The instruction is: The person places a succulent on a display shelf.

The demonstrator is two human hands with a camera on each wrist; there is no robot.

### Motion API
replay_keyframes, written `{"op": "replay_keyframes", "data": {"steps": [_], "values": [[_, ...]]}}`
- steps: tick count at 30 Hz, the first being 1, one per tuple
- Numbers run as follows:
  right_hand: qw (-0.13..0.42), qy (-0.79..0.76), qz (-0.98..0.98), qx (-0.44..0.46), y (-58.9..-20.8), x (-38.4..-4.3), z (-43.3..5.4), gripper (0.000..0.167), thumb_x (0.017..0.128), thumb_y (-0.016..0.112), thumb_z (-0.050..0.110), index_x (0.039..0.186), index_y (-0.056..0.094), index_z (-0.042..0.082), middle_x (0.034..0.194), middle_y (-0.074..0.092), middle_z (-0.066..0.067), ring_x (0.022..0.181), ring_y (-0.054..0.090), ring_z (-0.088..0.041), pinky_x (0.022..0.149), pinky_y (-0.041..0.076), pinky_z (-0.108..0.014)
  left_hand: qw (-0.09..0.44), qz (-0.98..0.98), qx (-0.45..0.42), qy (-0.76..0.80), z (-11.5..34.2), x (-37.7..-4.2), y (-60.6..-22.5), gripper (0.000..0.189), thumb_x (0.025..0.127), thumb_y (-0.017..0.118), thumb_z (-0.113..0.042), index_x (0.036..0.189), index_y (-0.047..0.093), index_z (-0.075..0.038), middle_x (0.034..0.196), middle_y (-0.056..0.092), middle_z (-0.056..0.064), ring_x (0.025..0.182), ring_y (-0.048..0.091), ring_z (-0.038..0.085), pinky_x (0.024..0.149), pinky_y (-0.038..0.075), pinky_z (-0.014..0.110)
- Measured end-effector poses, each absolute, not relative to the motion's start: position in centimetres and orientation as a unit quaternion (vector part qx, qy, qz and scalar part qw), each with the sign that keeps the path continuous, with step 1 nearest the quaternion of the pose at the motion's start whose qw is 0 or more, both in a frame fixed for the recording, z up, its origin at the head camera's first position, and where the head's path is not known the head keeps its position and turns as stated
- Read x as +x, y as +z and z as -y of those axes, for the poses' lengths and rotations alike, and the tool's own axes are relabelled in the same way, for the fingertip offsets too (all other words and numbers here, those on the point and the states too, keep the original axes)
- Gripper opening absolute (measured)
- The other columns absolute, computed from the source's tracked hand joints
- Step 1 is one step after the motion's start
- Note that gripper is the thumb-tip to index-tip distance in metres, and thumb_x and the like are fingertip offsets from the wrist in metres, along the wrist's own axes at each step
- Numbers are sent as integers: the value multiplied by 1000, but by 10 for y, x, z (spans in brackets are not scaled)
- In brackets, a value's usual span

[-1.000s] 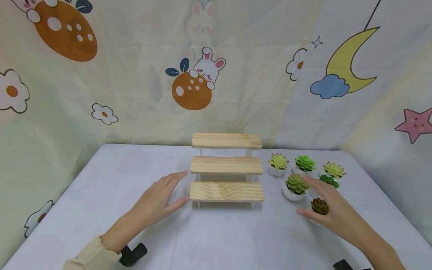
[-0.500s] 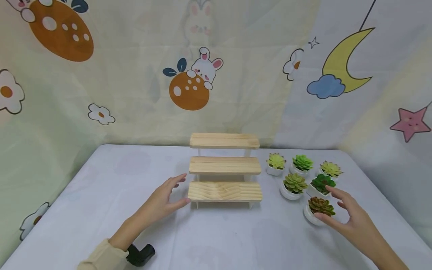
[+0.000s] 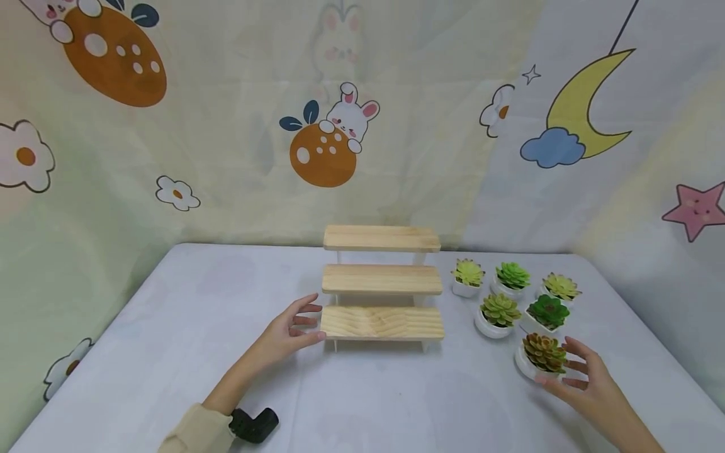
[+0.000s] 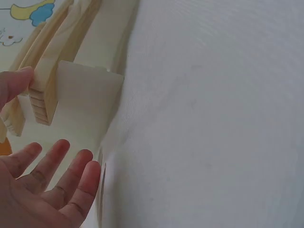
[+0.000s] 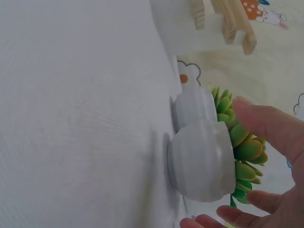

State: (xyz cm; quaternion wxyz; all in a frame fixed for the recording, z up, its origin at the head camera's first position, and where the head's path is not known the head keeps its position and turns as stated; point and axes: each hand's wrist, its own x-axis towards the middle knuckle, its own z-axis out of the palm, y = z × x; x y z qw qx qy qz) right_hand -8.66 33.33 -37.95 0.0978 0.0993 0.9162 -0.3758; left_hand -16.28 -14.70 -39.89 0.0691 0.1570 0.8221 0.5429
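A three-tier wooden display stand (image 3: 382, 322) stands mid-table on pale supports. Beside its lowest board's left end is my left hand (image 3: 287, 335); the thumb appears to touch the board end (image 4: 42, 107), and the other fingers extend loosely apart. At the right, a brown-green succulent in a white pot (image 3: 544, 353) is nearest my right hand (image 3: 595, 387). The right thumb and fingers spread around that plant's near side without visibly closing on it. In the right wrist view, its ribbed white pot (image 5: 202, 161) sits on the table, between thumb and fingers.
Behind that plant stand other potted succulents: a dark green one (image 3: 548, 311), a pale green one (image 3: 501, 309), a bright green one (image 3: 512, 275) and two yellowish ones, including one (image 3: 467, 273) near the stand. A printed cloth backdrop (image 3: 238, 126) rises behind the white table (image 3: 362, 402).
My right hand has drawn back from over the rear plants, down to the near side of the brown-green succulent. My left hand has shifted slightly closer to the lowest board's end.
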Motion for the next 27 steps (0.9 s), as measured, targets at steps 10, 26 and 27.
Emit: {"op": "replay_keyframes", "data": {"steps": [10,26,27], "values": [[129,-384,-901,154,-398,-94,-336,112,82,64,49,140,-6,-15,134,21,-39,110,48,-45,82,50,-40,103,-777,161,599,136,-167,-405,70,81,71,-13,140,33,-3,129,45,23,109,55,31,84,48,30],[129,-342,-917,160,-399,-94,-332,108,81,61,58,140,6,-14,134,27,-40,113,44,-44,88,44,-47,96,-753,128,639,127,-164,-404,63,77,72,-5,131,40,3,124,46,22,97,56,20,77,47,23],[128,-342,-917,159,-399,-95,-332,107,81,61,58,140,7,-14,134,27,-40,112,45,-44,87,44,-46,95,-753,128,639,127,-164,-404,63,77,72,-5,130,40,3,124,46,22,97,56,20,76,47,23]]}}
